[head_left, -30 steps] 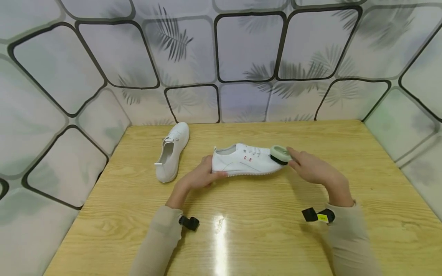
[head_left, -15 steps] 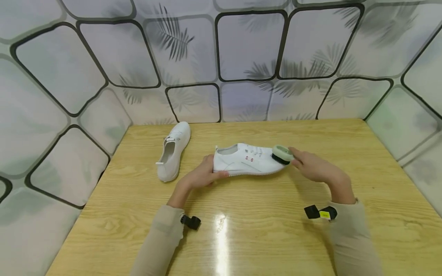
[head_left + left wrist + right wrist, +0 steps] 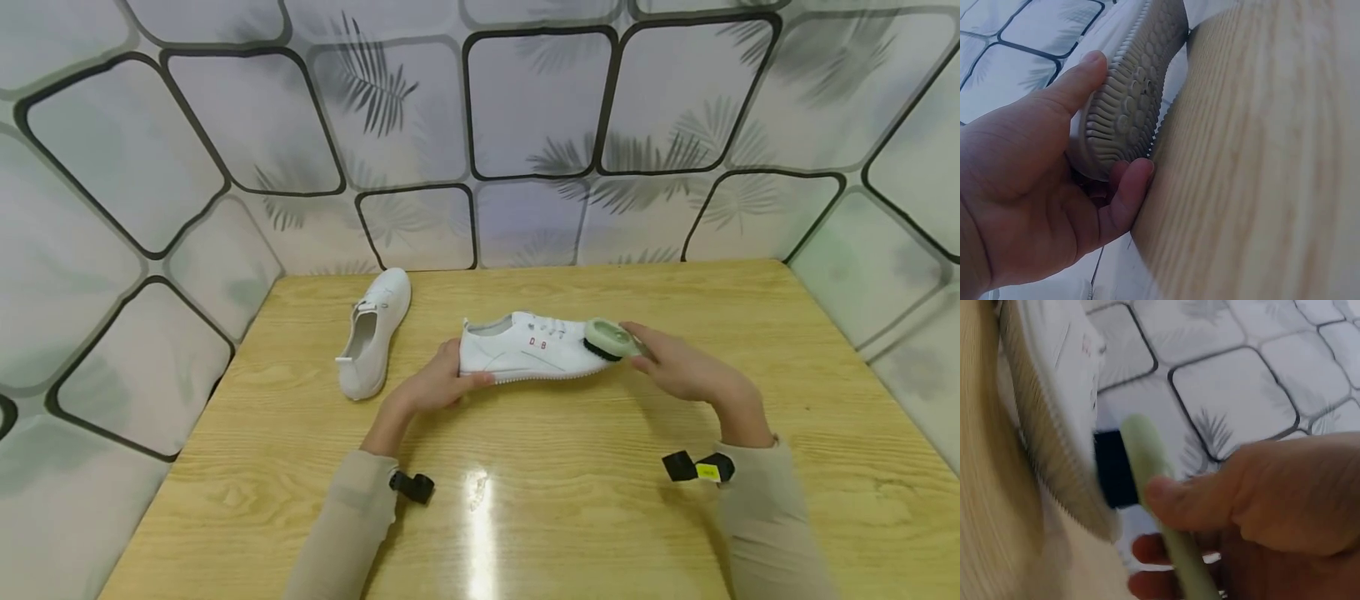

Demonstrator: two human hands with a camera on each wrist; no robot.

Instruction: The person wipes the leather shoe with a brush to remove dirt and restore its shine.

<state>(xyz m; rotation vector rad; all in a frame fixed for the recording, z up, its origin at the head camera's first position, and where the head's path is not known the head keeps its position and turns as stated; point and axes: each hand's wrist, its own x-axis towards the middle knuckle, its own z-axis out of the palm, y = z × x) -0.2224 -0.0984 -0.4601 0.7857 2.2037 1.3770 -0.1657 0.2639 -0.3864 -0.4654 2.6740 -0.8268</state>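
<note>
2 hands, 2 white shoes, 1 brush, 1 wood table (image 3: 570, 483). L hand (image 3: 438, 379) grips the heel of the 1st shoe (image 3: 517, 358), thumb along the edge of the sole, other fingers curled round beneath the heel. That shoe lies lengthwise mid-table, toe to the R, w/ 2 red letters (image 3: 537, 343) on the side facing the person; L wrist view shows a gap betw. part of its sole & the wood. R hand (image 3: 682, 365) pinches the handle of the green brush (image 3: 611, 332), thumb one side, fingers the other; its dark bristles touch the shoe's toe. The 2nd shoe (image 3: 381, 333) stands upright to the L, near the patterned wall (image 3: 540, 100), toe pointing that way. 2 beige sleeves (image 3: 768, 517), each w/ 1 black wrist cam (image 3: 412, 487) at the cuff (the R one has 1 yellow label (image 3: 707, 472)).
</note>
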